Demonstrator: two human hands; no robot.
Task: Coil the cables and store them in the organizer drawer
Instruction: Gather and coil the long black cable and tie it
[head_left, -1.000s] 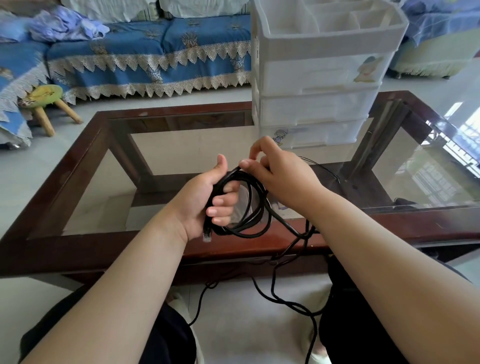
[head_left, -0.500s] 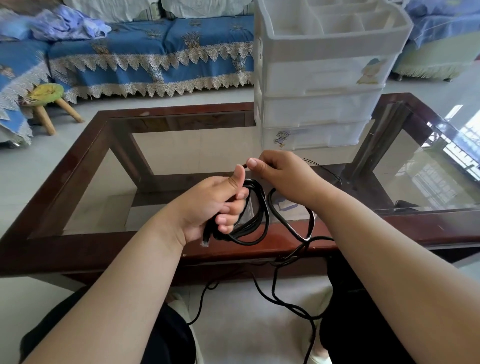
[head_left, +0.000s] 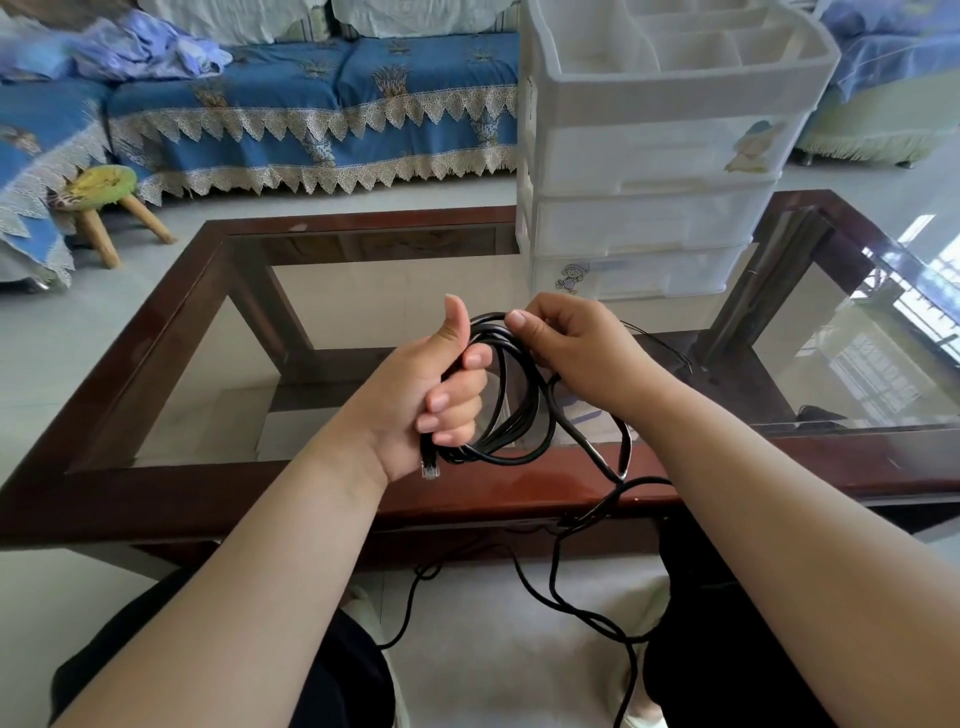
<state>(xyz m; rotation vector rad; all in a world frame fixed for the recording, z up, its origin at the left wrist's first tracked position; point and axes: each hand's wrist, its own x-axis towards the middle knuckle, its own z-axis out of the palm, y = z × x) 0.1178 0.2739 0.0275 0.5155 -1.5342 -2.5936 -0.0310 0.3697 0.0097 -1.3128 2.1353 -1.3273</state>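
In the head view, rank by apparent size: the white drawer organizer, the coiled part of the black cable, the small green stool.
1. white drawer organizer, clearly largest.
2. coiled black cable and small green stool: similar extent; the coil is much nearer the camera, so unranked.

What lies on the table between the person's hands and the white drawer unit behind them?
In the head view, only bare glass tabletop lies between the left hand, the right hand and the drawer unit. The black cable stays at the hands.

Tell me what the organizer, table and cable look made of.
Organizer: translucent white plastic, likely; the drawers show through faintly. Table: glossy dark wood frame with glass panes; the floor is visible beneath. Cable: black rubbery jacket, clear plug.
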